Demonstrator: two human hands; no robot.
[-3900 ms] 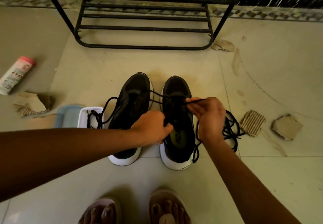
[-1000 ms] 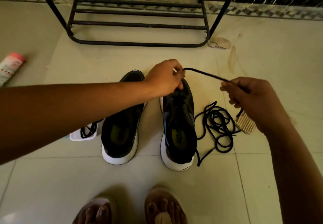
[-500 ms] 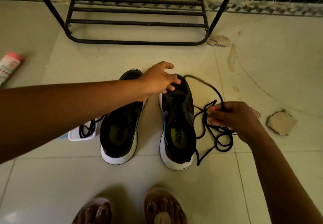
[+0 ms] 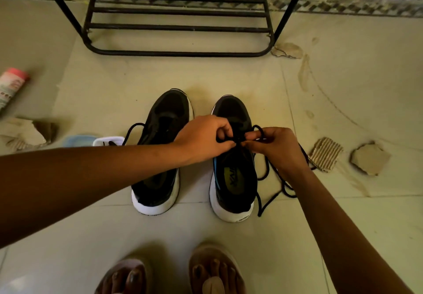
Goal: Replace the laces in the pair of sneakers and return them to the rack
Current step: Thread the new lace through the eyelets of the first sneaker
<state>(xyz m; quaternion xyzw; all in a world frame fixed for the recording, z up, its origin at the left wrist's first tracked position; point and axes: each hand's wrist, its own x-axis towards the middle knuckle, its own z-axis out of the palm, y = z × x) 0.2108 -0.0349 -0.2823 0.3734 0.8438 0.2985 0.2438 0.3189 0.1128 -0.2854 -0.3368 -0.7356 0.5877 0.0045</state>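
Two black sneakers with white soles stand side by side on the tiled floor, the left sneaker (image 4: 160, 156) and the right sneaker (image 4: 233, 179). Both hands meet over the right sneaker's eyelets. My left hand (image 4: 203, 138) pinches a black lace (image 4: 272, 193) there, and my right hand (image 4: 274, 147) pinches the same lace, a loop showing above its fingers. The rest of that lace trails on the floor to the right of the shoe. Another black lace (image 4: 132, 128) runs from a white tray (image 4: 107, 141) toward the left sneaker. The black metal rack (image 4: 178, 27) stands beyond.
A pink-capped bottle (image 4: 11, 87) lies at far left. A blue lid (image 4: 75, 140) lies beside the tray. Cardboard scraps (image 4: 325, 154) and broken tile pieces (image 4: 368, 158) lie to the right, more debris (image 4: 23, 133) to the left. My sandalled feet (image 4: 171, 273) are at the bottom.
The hands had pulled the lace up and apart, and the right hand dropped to the lace pile. Both have now come together over the right sneaker's eyelets, pinching the lace.
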